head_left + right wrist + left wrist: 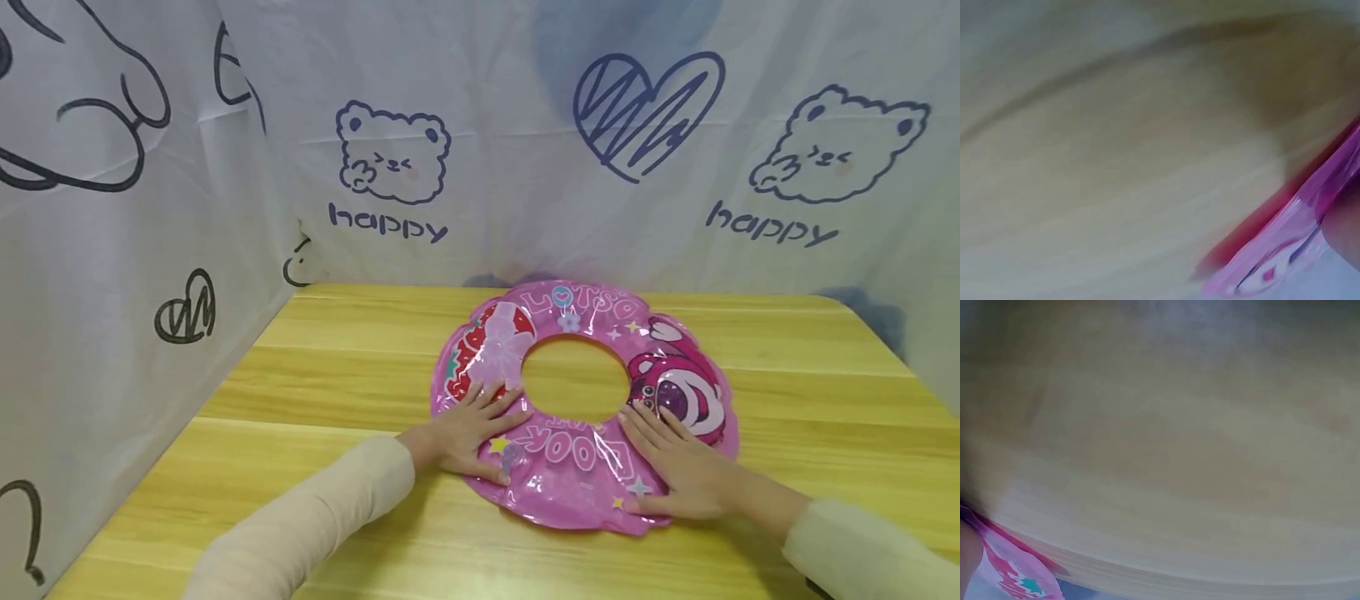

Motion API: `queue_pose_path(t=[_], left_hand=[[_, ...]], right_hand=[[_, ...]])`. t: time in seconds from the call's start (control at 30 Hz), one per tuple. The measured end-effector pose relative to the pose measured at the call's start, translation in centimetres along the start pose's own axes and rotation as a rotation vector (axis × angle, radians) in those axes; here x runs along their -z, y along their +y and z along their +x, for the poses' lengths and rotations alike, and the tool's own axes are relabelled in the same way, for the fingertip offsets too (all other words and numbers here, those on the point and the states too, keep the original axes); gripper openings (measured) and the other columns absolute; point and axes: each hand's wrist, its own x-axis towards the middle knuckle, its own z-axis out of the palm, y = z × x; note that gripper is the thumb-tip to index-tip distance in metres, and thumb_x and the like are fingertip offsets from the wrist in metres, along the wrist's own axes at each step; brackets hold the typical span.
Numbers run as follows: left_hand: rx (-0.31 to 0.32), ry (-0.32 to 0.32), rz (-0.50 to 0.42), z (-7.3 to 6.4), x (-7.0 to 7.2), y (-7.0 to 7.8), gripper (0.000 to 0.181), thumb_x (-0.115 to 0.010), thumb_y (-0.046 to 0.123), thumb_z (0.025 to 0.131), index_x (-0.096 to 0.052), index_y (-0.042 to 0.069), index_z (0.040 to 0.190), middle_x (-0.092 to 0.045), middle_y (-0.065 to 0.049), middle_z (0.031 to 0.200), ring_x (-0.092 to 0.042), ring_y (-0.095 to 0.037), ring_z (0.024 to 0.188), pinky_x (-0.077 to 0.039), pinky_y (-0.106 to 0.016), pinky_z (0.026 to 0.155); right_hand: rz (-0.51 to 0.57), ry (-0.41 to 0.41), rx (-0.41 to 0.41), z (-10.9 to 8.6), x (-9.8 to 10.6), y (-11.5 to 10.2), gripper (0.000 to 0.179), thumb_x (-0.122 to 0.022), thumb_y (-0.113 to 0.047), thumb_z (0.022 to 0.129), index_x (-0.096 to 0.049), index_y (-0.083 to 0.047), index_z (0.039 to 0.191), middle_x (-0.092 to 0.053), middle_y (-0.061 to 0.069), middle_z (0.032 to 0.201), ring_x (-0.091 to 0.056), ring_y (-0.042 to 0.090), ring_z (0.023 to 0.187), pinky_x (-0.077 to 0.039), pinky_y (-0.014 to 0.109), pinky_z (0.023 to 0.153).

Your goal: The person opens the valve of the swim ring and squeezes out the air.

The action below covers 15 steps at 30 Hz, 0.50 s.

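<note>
A pink inflatable swim ring [555,492] lies flat on the wooden table, printed with strawberries, a bear face and white-outlined letters. It looks puffed up, with a puckered outer seam. My left hand [474,429] rests on its left front part, fingers spread and straight. On the right front part lies my right hand [678,467], fingers extended over the edge of the bear print. In the left wrist view only a strip of the swim ring [1022,575] shows at the lower left corner. The right wrist view catches its edge [1279,250] beside a bit of the hand.
The yellow wood-grain table [337,358] reaches back to a white cloth [510,183] printed with bears, hearts and the word happy. Another patterned cloth [97,267] hangs along the left side.
</note>
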Motion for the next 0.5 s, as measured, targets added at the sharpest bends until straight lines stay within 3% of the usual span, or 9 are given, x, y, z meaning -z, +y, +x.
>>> queue_pose_path(t=[0.1, 0.23, 0.5], left_hand=[[-0.016, 0.036, 0.028, -0.1, -0.3, -0.1, 0.092, -0.056, 0.062, 0.079, -0.014, 0.022, 0.150, -0.001, -0.006, 0.158, 0.004, -0.032, 0.145, 0.000, -0.051, 0.117], [-0.043, 0.071, 0.048, -0.2, -0.4, -0.1, 0.094, -0.056, 0.063, 0.078, -0.016, 0.018, 0.150, -0.007, -0.006, 0.158, 0.000, -0.030, 0.145, -0.002, -0.049, 0.117], [-0.019, 0.044, 0.048, -0.1, -0.4, 0.3, 0.095, -0.055, 0.065, 0.078, -0.013, 0.020, 0.150, -0.009, -0.007, 0.158, -0.003, -0.030, 0.145, -0.003, -0.051, 0.117]], right_hand=[[0.047, 0.000, 0.019, 0.8, -0.5, -1.1, 0.097, -0.050, -0.063, 0.083, -0.019, 0.004, 0.146, -0.018, 0.023, 0.153, -0.014, 0.037, 0.142, 0.021, 0.016, 0.110], [0.075, 0.001, 0.040, 1.8, -1.4, -2.3, 0.094, -0.049, -0.061, 0.086, -0.019, 0.005, 0.145, -0.016, 0.024, 0.153, -0.015, 0.042, 0.140, 0.023, 0.019, 0.110], [-0.014, 0.020, 0.009, 2.3, -1.6, -3.9, 0.096, -0.048, -0.066, 0.083, -0.025, 0.006, 0.143, -0.022, 0.024, 0.151, -0.019, 0.041, 0.139, 0.024, 0.025, 0.110]])
